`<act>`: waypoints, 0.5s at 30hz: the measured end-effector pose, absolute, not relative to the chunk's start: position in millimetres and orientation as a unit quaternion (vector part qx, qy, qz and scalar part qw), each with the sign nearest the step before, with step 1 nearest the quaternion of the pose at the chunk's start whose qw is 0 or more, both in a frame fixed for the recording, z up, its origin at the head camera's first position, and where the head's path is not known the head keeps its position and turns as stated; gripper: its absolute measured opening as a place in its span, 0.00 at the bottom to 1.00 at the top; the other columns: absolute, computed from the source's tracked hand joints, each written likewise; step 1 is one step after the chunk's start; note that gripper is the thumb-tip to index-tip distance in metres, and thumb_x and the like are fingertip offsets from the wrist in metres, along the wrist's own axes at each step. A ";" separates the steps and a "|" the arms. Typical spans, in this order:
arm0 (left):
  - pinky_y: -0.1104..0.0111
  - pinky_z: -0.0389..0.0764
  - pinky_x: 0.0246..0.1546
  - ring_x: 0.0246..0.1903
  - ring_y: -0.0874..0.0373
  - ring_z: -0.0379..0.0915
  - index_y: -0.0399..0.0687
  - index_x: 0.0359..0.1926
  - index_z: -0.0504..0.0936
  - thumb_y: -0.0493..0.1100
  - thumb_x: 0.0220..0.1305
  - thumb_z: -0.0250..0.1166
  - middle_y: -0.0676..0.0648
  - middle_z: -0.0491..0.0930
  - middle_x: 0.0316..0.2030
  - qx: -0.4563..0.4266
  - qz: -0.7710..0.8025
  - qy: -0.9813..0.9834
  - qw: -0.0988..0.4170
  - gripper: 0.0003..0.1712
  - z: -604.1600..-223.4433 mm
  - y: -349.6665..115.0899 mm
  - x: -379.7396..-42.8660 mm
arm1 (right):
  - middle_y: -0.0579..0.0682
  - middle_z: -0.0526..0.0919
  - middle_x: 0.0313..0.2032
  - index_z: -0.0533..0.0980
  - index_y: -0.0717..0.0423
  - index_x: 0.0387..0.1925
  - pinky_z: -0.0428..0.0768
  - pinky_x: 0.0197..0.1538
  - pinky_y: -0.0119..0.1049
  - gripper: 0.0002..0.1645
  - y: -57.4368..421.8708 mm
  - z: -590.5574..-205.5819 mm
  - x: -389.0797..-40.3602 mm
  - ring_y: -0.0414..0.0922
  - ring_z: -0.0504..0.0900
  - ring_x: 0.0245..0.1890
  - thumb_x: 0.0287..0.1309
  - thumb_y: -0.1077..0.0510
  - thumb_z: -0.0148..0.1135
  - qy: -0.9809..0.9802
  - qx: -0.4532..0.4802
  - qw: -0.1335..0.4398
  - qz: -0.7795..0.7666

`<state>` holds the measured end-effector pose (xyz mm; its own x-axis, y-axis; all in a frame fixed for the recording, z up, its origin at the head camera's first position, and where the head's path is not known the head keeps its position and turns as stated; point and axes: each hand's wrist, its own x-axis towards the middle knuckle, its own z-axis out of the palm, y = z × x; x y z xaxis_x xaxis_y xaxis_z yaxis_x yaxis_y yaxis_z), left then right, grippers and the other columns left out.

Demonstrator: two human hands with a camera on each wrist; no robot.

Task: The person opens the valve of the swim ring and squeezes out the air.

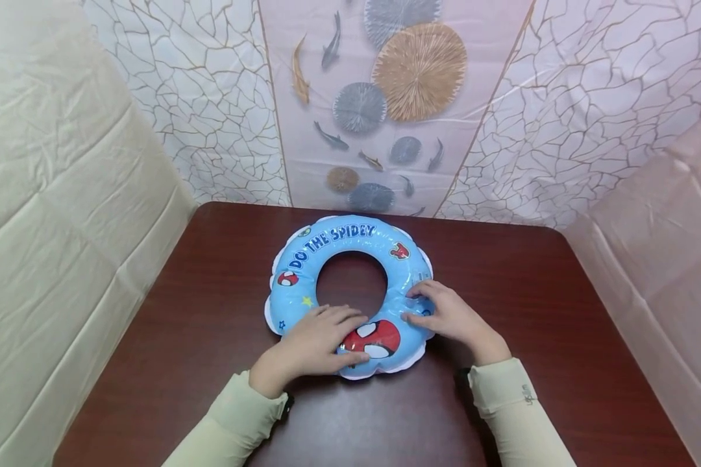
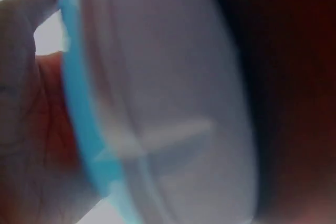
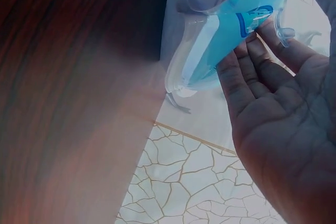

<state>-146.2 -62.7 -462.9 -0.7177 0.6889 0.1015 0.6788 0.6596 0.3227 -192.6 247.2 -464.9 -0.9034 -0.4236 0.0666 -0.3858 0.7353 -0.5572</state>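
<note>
A blue inflatable swim ring (image 1: 292,311) lies on the table, printed with "DO THE SPIDEY" and a red masked face at its near side. My left hand (image 1: 318,340) rests on the near left part of the ring, fingers loosely extended and thumb beside the red face. At the ring's right side, my right hand (image 1: 452,314) touches the top with its fingertips and thumb spread apart; the surface is creased there. In the right wrist view, a clear plastic valve (image 3: 285,34) sticks out near the fingers. The left wrist view is blurred, with the ring's pale underside (image 2: 178,77) filling much of it.
The dark red-brown table (image 1: 210,259) extends around the ring. Behind it hangs a patterned cloth (image 1: 415,162) with fish and round leaves. Pale quilted panels (image 1: 64,194) stand along the left and right sides.
</note>
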 end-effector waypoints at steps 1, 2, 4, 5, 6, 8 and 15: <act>0.51 0.63 0.68 0.68 0.52 0.64 0.57 0.73 0.70 0.76 0.66 0.52 0.52 0.72 0.66 0.374 0.166 0.912 0.028 0.43 -466.1 -61.6 -145.8 | 0.48 0.79 0.50 0.80 0.50 0.50 0.82 0.53 0.49 0.27 247.0 -465.6 -193.1 0.48 0.77 0.50 0.52 0.42 0.76 0.930 -0.218 0.034 -0.293; 0.52 0.63 0.67 0.66 0.53 0.65 0.60 0.73 0.69 0.76 0.66 0.51 0.54 0.73 0.66 0.372 0.161 0.913 0.038 0.43 -469.3 -60.7 -145.5 | 0.48 0.80 0.49 0.80 0.50 0.50 0.82 0.53 0.48 0.27 246.8 -466.1 -193.4 0.48 0.77 0.50 0.53 0.43 0.76 0.930 -0.218 0.036 -0.294; 0.53 0.64 0.65 0.64 0.55 0.66 0.63 0.74 0.67 0.77 0.66 0.49 0.56 0.74 0.64 0.366 0.155 0.916 0.048 0.43 -474.0 -60.1 -145.1 | 0.47 0.80 0.49 0.80 0.49 0.50 0.82 0.53 0.47 0.26 246.4 -467.8 -194.3 0.47 0.77 0.49 0.53 0.43 0.76 0.930 -0.218 0.038 -0.295; 0.54 0.64 0.64 0.63 0.55 0.67 0.64 0.75 0.66 0.77 0.66 0.49 0.57 0.74 0.64 0.364 0.157 0.917 0.050 0.43 -475.3 -59.9 -145.1 | 0.47 0.80 0.48 0.80 0.49 0.50 0.82 0.53 0.47 0.27 246.3 -468.0 -194.4 0.46 0.77 0.48 0.52 0.42 0.76 0.930 -0.216 0.038 -0.296; 0.54 0.64 0.64 0.62 0.56 0.67 0.65 0.75 0.66 0.77 0.67 0.49 0.57 0.74 0.64 0.364 0.159 0.916 0.051 0.42 -476.5 -59.7 -145.5 | 0.47 0.80 0.48 0.80 0.49 0.50 0.82 0.53 0.47 0.27 246.2 -468.3 -194.6 0.46 0.77 0.48 0.53 0.42 0.76 0.930 -0.217 0.037 -0.296; 0.55 0.64 0.63 0.61 0.56 0.67 0.66 0.75 0.65 0.76 0.67 0.48 0.57 0.74 0.63 0.365 0.164 0.915 0.049 0.41 -477.4 -59.0 -145.8 | 0.47 0.80 0.48 0.80 0.50 0.50 0.82 0.53 0.47 0.27 246.1 -468.1 -194.6 0.47 0.77 0.48 0.52 0.42 0.77 0.930 -0.213 0.037 -0.297; 0.55 0.63 0.63 0.61 0.57 0.66 0.68 0.75 0.65 0.76 0.68 0.47 0.58 0.73 0.63 0.365 0.166 0.914 0.062 0.40 -477.3 -58.9 -146.7 | 0.49 0.80 0.50 0.80 0.51 0.51 0.81 0.55 0.49 0.28 245.3 -467.0 -195.2 0.48 0.78 0.50 0.54 0.42 0.75 0.930 -0.211 0.051 -0.297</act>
<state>-146.7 -58.9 -477.3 -0.7266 0.6870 0.0086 0.6460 0.6789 0.3489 -195.2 245.3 -467.0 -0.9060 -0.4222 0.0302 -0.3616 0.7350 -0.5735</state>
